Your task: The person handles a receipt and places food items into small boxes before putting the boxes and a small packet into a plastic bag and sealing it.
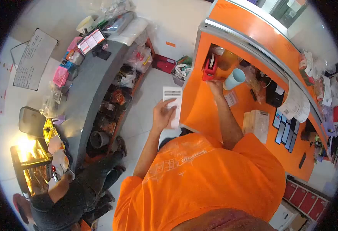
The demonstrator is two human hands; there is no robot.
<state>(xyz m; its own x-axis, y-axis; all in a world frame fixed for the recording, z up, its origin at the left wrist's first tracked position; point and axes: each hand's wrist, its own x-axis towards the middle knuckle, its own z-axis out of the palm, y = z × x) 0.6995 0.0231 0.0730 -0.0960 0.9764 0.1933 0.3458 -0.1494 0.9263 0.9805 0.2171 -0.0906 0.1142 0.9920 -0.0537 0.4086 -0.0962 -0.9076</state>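
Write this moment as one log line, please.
left hand: holds white paper slip | right hand: at red tape dispenser | blue cup beside | orange counter

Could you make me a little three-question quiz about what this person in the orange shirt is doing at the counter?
1. True or false: the left hand holds a white paper slip.
2. What is the right hand nearest to: A) the red tape dispenser, B) the row of phones, C) the pink basket?
3. What colour is the counter that the right hand reaches over?

Key: 1 true. 2 A. 3 orange.
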